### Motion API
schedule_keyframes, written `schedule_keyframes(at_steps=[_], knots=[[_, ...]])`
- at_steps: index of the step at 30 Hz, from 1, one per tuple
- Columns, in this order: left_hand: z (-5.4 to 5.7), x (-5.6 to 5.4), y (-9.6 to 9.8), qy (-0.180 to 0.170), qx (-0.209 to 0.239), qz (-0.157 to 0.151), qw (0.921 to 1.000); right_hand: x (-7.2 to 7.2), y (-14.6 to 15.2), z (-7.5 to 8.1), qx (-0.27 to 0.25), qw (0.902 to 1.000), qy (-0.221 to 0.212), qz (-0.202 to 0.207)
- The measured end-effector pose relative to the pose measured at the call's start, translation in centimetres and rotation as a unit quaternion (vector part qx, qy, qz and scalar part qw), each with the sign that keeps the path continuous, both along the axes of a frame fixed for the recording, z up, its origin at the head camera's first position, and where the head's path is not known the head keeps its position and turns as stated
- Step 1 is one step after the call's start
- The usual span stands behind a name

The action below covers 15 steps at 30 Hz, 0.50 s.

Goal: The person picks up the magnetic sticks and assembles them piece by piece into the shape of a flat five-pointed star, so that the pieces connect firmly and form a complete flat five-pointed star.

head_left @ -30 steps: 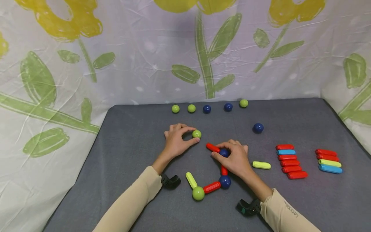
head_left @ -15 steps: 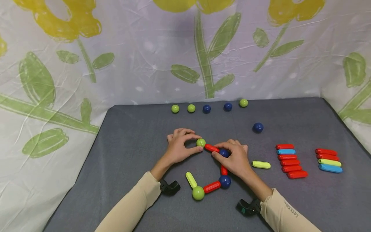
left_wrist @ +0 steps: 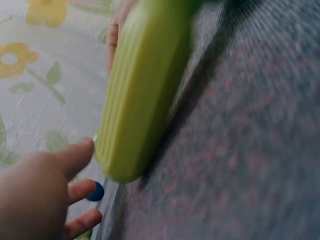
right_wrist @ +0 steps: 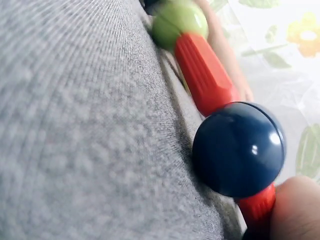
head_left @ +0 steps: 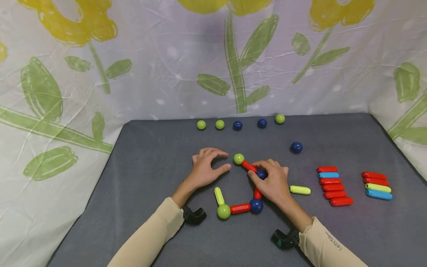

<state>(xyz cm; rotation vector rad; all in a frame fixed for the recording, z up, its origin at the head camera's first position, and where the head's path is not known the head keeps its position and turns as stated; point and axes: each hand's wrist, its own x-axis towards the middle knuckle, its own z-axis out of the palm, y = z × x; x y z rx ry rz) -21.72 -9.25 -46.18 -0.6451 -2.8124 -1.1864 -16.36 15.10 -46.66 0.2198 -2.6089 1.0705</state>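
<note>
Backdrop point(head_left: 153, 48) is the biggest item we see: pale sheet, yellow flowers, green stems, standing behind the table and along both sides. Next, dark grey table point(head_left: 150, 155). Beige left sleeve point(head_left: 146, 233) and right sleeve point(head_left: 330, 244) enter from the near edge; lettering on the right one is too small for us to read. Ball-and-rod chain point(head_left: 257, 194) lies mid-table between the arms, gap on its left. We read it from the far end: far green ball point(head_left: 238, 159), red rod point(head_left: 248, 166), far blue ball point(head_left: 262, 174), second red rod, near blue ball point(head_left: 256, 206), third red rod point(head_left: 240, 208), near green ball point(head_left: 224, 211), lime-yellow rod point(head_left: 218, 195) pointing away from us. Right hand point(head_left: 271, 180) pinches the far blue ball, thumb against fingers. Left hand point(head_left: 207, 168) is wide, thumb and index apart, just beside the far green ball, visible gap between. Off to the right we have a six-rod group point(head_left: 334, 188), five red and one blue, then a four-rod group point(head_left: 377, 182): two red, one yellow, one blue. Loose yellow rod point(head_left: 300, 190) sits just right of the right hand. Smallest: five-ball row point(head_left: 237, 125) near the far edge, three green, two blue, plus lone blue ball point(head_left: 296, 147) nearer us.
</note>
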Motion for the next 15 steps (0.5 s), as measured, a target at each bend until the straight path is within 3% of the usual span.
schedule_keyframes(at_steps=[5,10,15], knots=[[0.6,0.6,-0.7,-0.015,-0.01,0.033,0.9993,0.0,0.0,0.0,0.023,0.9978,-0.012,-0.061],[1.4,2.7,-1.0,0.017,-0.116,0.093,0.9887,0.0,0.0,0.1,0.028,0.996,-0.022,-0.082],[2.1,4.6,-0.6,0.037,-0.19,0.084,0.9776,0.1,0.0,0.2,0.017,0.9963,-0.026,-0.08]])
